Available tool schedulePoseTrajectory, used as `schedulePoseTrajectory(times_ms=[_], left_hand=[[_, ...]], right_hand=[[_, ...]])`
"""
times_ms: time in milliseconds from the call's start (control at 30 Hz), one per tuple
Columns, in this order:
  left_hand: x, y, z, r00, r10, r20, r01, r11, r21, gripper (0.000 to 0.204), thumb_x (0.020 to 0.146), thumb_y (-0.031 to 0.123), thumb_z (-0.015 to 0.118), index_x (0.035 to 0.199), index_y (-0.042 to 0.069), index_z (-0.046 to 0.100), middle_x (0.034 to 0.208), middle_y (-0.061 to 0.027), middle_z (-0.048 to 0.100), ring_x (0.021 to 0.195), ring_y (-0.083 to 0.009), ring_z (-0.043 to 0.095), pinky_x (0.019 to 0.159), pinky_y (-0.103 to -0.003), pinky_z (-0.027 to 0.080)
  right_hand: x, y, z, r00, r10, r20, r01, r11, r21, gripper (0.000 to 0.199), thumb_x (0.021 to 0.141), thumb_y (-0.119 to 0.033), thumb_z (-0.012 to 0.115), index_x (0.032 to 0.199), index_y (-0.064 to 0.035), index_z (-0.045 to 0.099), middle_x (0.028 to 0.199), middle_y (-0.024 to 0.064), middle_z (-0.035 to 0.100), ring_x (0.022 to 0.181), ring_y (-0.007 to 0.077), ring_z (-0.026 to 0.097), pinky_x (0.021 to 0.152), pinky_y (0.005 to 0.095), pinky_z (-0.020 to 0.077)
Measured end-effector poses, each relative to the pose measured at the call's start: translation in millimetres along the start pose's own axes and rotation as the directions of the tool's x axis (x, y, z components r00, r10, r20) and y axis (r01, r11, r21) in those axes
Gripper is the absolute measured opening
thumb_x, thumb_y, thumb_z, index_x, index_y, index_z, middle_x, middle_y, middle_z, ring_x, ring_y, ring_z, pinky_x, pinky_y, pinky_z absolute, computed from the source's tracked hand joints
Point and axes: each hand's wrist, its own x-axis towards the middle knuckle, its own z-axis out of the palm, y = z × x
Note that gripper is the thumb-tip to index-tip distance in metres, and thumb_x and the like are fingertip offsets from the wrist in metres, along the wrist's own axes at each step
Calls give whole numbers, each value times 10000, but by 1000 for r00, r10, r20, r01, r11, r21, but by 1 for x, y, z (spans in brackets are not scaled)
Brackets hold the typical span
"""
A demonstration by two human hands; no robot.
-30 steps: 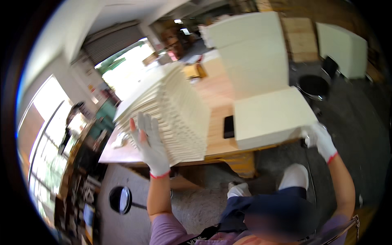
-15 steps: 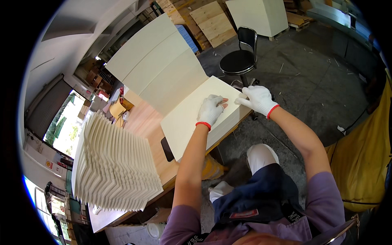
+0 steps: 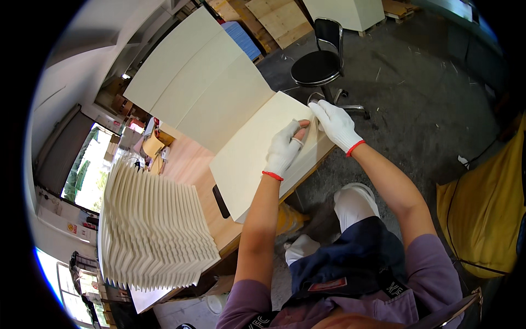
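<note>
A stack of cream creased card sheets point(image 3: 249, 159) lies on the table, its far part standing up as a tall creased panel point(image 3: 197, 82). My left hand point(image 3: 284, 148), in a white knit glove with a red cuff and some bare fingertips, rests on the top sheet with its fingers stretched toward the near right edge. Beside it, my right hand point(image 3: 337, 126), gloved alike, is at the stack's right corner. Its fingers are close together over the edge, where a bit of sheet looks bent up; its thumb is mostly hidden.
A fanned pile of folded cream sheets point(image 3: 153, 230) stands at the table's left. A dark flat phone-like object point(image 3: 221, 201) lies beside the stack. Beyond the table's right edge is a black swivel chair point(image 3: 316, 68). Yellow cloth point(image 3: 485, 203) hangs at far right.
My right hand has moved left and inward onto the stack's edge, its fingers drawing together. The left hand has shifted slightly, staying on the top sheet. The whole view has tilted a little.
</note>
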Motion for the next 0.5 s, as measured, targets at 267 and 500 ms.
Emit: schedulePoseTrajectory(times_ms=[267, 500], left_hand=[[2, -1, 2, 998, 23, -56, -21, 999, 39, 411, 862, 129, 712, 1244, 23, 604, 1206, -134, 658, 1190, -236, 593, 1025, -336, 434], [-6, 12, 1, 993, -28, -112, 16, 994, -107, 351, 938, 159, 606, 1282, 92, 610, 1171, -136, 673, 1107, -205, 622, 958, -302, 449]], right_hand=[[-1, 6, 5, 994, -86, -61, 88, 996, 21, 362, 1015, -405, 392, 1007, -89, 568, 827, 176, 601, 815, 385, 603, 679, 477, 436], [-3, 0, 3, 998, -65, -12, 64, 995, -75, 336, 1019, -384, 387, 1037, -104, 572, 827, 162, 594, 786, 371, 609, 670, 470, 441]])
